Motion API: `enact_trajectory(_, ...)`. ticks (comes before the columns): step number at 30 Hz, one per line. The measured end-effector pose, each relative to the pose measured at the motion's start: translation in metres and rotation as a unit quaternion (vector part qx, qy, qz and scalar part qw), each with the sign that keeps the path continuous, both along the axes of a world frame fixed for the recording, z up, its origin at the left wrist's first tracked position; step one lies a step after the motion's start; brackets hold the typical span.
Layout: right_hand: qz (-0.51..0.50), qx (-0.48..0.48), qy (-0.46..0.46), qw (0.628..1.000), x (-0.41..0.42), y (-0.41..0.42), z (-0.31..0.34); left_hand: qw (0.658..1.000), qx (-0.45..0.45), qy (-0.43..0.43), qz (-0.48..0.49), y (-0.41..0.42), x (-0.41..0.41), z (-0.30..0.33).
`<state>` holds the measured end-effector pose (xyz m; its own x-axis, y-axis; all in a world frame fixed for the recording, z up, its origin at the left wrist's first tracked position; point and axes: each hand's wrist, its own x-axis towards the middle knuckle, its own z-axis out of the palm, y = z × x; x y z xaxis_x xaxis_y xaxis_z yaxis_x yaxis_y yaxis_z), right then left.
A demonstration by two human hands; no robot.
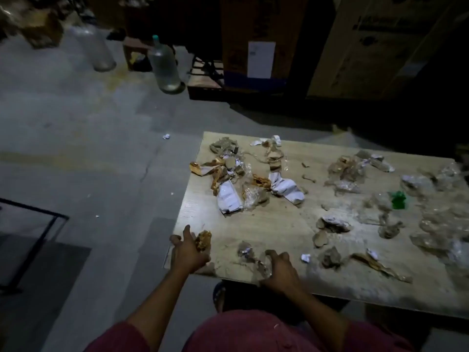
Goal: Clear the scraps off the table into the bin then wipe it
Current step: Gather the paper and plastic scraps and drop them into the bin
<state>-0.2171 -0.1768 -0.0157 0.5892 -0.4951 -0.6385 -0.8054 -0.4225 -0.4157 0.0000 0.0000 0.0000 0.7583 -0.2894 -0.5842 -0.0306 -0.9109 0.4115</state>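
A pale wooden table point(274, 224) is strewn with scraps: crumpled white papers point(285, 186), brown and orange wrappers point(215, 171), clear plastic point(446, 222) and a green piece point(399, 199). My left hand point(187, 252) rests at the table's near left corner, closed around a crumpled brown scrap point(203, 239). My right hand point(279, 268) lies at the near edge with its fingers curled over a clump of foil and plastic scraps point(251, 255). No bin is in view.
Grey concrete floor lies to the left, with a large clear water bottle point(165, 67) and a bagged item point(94, 47) standing on it. Tall cardboard boxes point(258, 41) stand behind the table. A black metal frame point(33, 224) is at the left edge.
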Motion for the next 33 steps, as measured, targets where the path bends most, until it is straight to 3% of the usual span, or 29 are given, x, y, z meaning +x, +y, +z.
enact_trajectory(5, -0.02, -0.005, -0.007, 1.0, 0.019, -0.008, -0.006, 0.997, 0.038, 0.008, -0.065, -0.02, 0.004, -0.013)
enact_trajectory(11, -0.078, -0.021, -0.074, 0.994, 0.058, -0.024, -0.01, 0.995, -0.046, -0.017, -0.09, -0.072, -0.012, -0.015)
enact_trajectory(15, -0.106, -0.027, -0.109, 0.988, 0.087, -0.058, -0.002, 0.989, -0.118, 0.025, -0.086, -0.107, -0.001, -0.009)
enact_trajectory(18, -0.084, -0.033, -0.107, 0.99, 0.102, -0.091, 0.009, 0.988, -0.098, 0.022, -0.115, -0.113, 0.028, -0.004)
enact_trajectory(23, -0.058, -0.061, -0.149, 0.985, 0.111, -0.135, 0.026, 0.993, -0.081, 0.074, -0.031, -0.098, 0.099, -0.001)
enact_trajectory(27, -0.038, -0.081, -0.176, 0.98, 0.133, -0.16, 0.034, 0.993, -0.11, 0.017, 0.037, -0.108, 0.14, 0.012)
enact_trajectory(31, 0.002, -0.102, -0.166, 0.981, 0.161, -0.178, 0.033, 0.98, -0.117, -0.147, 0.066, -0.137, 0.151, 0.01)
enact_trajectory(33, 0.018, -0.115, -0.159, 0.98, 0.171, -0.184, 0.032, 0.979, -0.142, -0.134, 0.053, -0.152, 0.154, 0.0)
